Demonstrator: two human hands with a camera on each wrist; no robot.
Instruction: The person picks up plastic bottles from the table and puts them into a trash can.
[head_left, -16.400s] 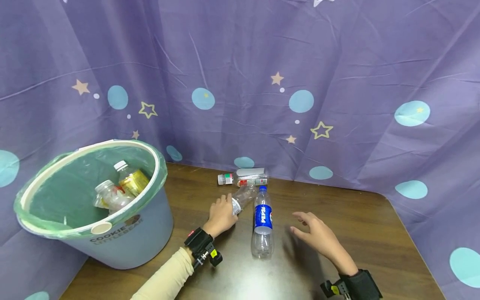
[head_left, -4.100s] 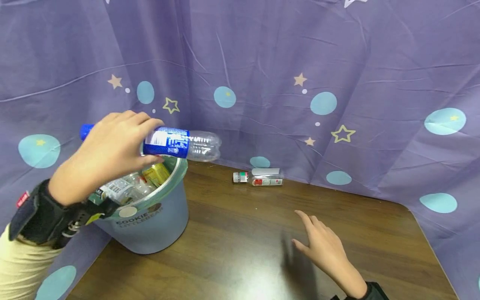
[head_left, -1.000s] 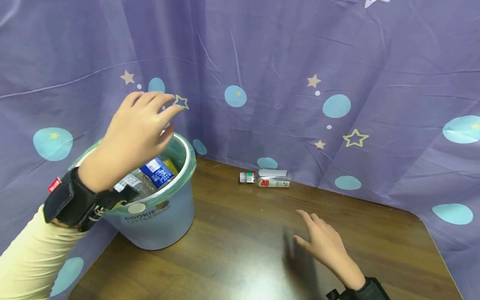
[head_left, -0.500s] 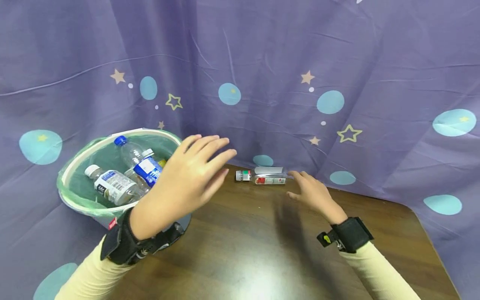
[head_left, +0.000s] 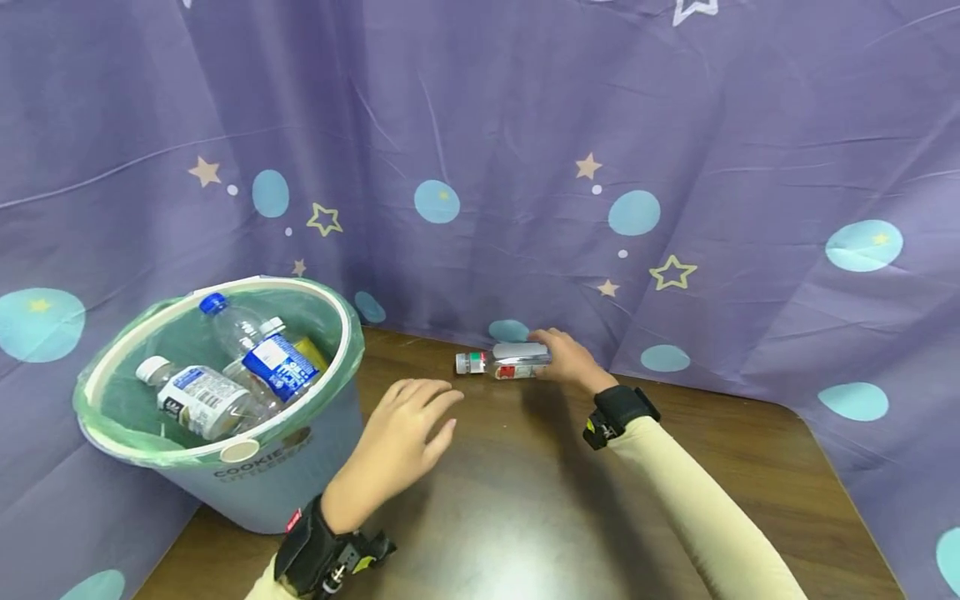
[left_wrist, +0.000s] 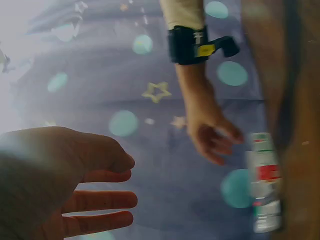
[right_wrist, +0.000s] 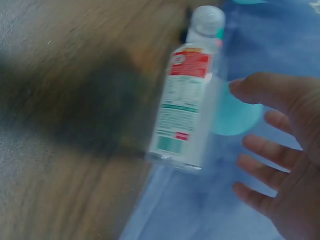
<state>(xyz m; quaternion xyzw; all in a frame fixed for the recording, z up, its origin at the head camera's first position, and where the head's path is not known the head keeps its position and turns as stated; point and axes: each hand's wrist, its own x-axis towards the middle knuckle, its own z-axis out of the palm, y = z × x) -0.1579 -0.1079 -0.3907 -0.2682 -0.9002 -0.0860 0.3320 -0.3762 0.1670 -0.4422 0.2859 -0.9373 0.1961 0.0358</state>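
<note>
A small clear bottle (head_left: 498,364) with a white cap and a red-and-green label lies on its side at the back of the wooden table (head_left: 525,517), against the curtain. My right hand (head_left: 564,357) is stretched out to its right end with the fingers spread. In the right wrist view those fingers (right_wrist: 270,150) are beside the bottle (right_wrist: 187,105), not closed round it. My left hand (head_left: 405,421) hovers over the table's middle, fingers straight, holding nothing. The left wrist view shows its open palm (left_wrist: 65,185) and the bottle (left_wrist: 265,185) beyond it.
A blue bin (head_left: 262,492) with a green liner stands at the left. In it lie a blue-labelled Pepsi bottle (head_left: 273,362), a clear bottle (head_left: 197,402) and a yellow item (head_left: 309,350). A purple star-patterned curtain (head_left: 675,167) walls in the table's back and sides.
My right hand has moved forward to the small bottle by the curtain. My left hand has dropped from beside the bin down over the table's middle. The view has shifted slightly.
</note>
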